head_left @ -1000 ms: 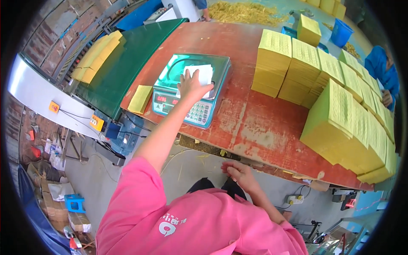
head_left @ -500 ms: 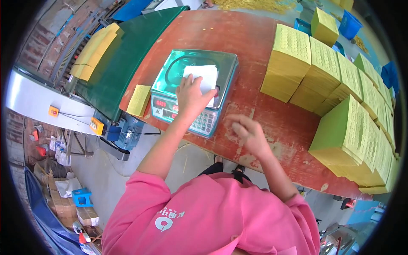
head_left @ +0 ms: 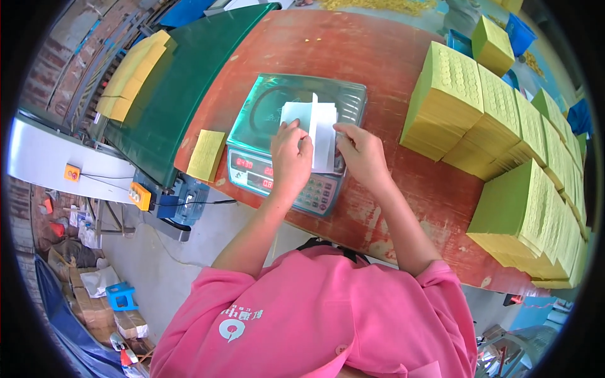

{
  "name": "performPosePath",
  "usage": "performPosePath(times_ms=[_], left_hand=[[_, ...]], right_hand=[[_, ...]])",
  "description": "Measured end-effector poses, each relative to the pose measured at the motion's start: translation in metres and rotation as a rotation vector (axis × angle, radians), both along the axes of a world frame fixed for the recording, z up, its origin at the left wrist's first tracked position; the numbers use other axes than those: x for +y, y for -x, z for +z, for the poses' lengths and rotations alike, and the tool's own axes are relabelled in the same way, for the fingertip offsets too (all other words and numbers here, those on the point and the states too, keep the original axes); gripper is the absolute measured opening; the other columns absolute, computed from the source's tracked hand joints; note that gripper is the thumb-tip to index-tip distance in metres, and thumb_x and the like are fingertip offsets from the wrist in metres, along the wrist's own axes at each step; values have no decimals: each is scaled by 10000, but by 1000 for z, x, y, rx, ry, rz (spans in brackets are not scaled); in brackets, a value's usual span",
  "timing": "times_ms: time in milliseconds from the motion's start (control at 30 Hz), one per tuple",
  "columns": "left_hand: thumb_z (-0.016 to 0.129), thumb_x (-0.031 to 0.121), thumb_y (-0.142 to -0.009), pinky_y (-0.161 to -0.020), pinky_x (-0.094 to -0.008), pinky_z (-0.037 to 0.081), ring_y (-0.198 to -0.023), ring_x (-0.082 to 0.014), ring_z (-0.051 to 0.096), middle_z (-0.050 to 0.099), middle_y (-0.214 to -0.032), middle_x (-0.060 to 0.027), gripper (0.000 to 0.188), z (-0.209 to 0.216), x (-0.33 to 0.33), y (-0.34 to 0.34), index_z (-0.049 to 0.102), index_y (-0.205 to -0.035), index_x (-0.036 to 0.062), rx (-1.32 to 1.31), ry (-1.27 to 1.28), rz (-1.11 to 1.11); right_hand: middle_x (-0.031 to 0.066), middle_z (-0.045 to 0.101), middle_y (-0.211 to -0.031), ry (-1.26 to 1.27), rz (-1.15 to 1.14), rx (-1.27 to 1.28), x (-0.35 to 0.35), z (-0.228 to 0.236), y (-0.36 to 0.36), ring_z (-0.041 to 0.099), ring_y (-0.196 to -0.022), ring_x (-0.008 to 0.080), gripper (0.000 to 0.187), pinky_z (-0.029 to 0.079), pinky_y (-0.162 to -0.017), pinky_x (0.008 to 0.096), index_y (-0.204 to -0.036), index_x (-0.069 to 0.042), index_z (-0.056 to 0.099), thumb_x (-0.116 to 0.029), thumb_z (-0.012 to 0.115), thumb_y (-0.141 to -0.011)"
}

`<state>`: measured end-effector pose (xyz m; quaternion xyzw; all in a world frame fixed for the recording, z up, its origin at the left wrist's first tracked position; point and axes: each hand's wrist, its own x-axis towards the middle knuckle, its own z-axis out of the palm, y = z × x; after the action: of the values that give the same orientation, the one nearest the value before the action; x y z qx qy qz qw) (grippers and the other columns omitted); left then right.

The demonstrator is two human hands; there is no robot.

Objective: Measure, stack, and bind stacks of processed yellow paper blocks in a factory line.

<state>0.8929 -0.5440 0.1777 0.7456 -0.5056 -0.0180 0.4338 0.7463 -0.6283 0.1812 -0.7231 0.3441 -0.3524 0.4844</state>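
A small stack of white paper sheets (head_left: 325, 142) lies on the glossy greenish pan of a digital weighing scale (head_left: 257, 116). Some sheets are folded or lifted, and one edge stands up near the middle. My left hand (head_left: 292, 154) is closed on the left part of the sheets, its fingers curled and thumb beside the raised edge. At the right edge of the sheets, my right hand (head_left: 364, 152) has thumb and forefinger pinched together on the paper. Red digits glow on the scale's display, partly covered by my left wrist, as are some keypad buttons.
Tall stacks of yellow embossed paper (head_left: 441, 104) fill the right side of the worn red table (head_left: 372, 214). A small yellow block (head_left: 206, 155) sits left of the scale. Beyond it is a green surface (head_left: 157, 120) holding more yellow paper (head_left: 133, 75).
My right hand has moved from the table beside the scale up to the right edge of the white sheets. My left hand's spread fingers have curled in, and part of the paper is now raised.
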Motion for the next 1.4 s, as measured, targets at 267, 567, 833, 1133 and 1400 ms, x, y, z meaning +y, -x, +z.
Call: performPosePath(times_ms=[267,567,833,1133,1400], left_hand=[[594,148,-914,-1039,-384,374,-1293,-345,474,549,-1330,-238,163,7,3,-7,600,-909,-15,181,-26,-76],[654,185,-914,-1018,-349,390,-1240,-270,507,534,-1356,-204,222,8,7,-13,610,-933,-32,289,-7,-127],[645,178,-923,-1010,-342,398,-1212,-255,523,545,-1347,-190,217,6,8,-15,616,-951,-35,305,-8,-134],[636,165,-930,-1003,-335,399,-1204,-240,524,555,-1337,-185,201,1,6,-17,612,-931,-35,331,22,-155],[610,71,-842,-1034,-477,382,-1258,-449,477,614,-1223,-225,84,3,8,-18,593,-870,-6,380,75,-167]], right_hand=[[241,677,-909,105,13,87,-1,12,-36,660,-861,400,294,518,-774,429,-1095,-9,681,-135,566,-855],[94,674,-724,-241,77,-66,0,13,-35,579,-539,126,265,480,-543,300,-1026,8,703,-202,601,-901],[58,652,-716,-259,68,-122,3,9,-34,548,-513,102,260,452,-502,284,-1020,6,706,-205,597,-915],[61,643,-709,-294,71,-138,3,6,-34,546,-512,104,283,451,-499,284,-1034,11,701,-230,611,-918],[85,642,-662,-281,50,-66,2,4,-36,597,-541,119,193,473,-518,296,-945,17,696,-155,650,-869]])
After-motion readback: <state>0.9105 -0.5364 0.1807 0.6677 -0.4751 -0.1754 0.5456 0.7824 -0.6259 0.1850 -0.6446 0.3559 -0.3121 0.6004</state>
